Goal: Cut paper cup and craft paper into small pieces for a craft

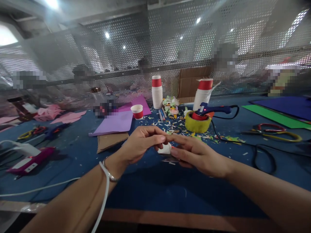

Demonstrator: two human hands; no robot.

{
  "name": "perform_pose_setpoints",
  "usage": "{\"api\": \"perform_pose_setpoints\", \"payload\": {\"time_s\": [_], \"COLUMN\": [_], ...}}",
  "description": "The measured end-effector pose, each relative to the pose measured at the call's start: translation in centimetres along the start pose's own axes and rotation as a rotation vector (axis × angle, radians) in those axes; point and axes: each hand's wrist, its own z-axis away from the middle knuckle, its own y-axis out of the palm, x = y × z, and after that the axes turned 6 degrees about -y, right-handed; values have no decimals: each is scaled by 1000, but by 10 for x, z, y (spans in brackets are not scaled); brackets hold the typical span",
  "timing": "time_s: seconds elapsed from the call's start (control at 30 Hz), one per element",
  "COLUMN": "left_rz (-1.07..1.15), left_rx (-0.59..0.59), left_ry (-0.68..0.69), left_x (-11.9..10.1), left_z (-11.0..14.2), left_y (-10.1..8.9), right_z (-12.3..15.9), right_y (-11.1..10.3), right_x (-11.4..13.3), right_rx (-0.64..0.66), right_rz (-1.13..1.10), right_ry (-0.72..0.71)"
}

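My left hand (143,142) and my right hand (194,150) meet above the blue table, fingertips touching. Between them is a small white piece (165,149), partly covered by the fingers; the left thumb and fingers are closed at its upper edge. A thin, pointed metal blade (170,159) sticks out from under my right thumb, held in the curled right fingers; its other end is hidden. A white cable (105,194) passes over my left wrist. Beyond the hands, paper scraps (194,133) lie scattered.
A hot glue gun (213,109) rests on a yellow tape roll (198,124). Scissors (274,132) and a black cord lie right. A red-and-white paper cup (137,112), stacked cups (157,94), purple sheets (113,123) and cardboard (111,141) stand or lie behind. A power strip (31,161) is left.
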Motion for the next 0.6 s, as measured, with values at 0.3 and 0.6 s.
{"api": "perform_pose_setpoints", "payload": {"time_s": [0.3, 0.6], "left_rz": [125, 148], "left_rx": [36, 43], "left_ry": [-46, -7], "left_x": [-3, -1], "left_z": [3, 3], "left_y": [-1, 4], "right_z": [4, 4], "right_y": [2, 1], "right_x": [8, 7], "right_rx": [4, 2], "right_rz": [63, 87], "right_ry": [-65, -102]}}
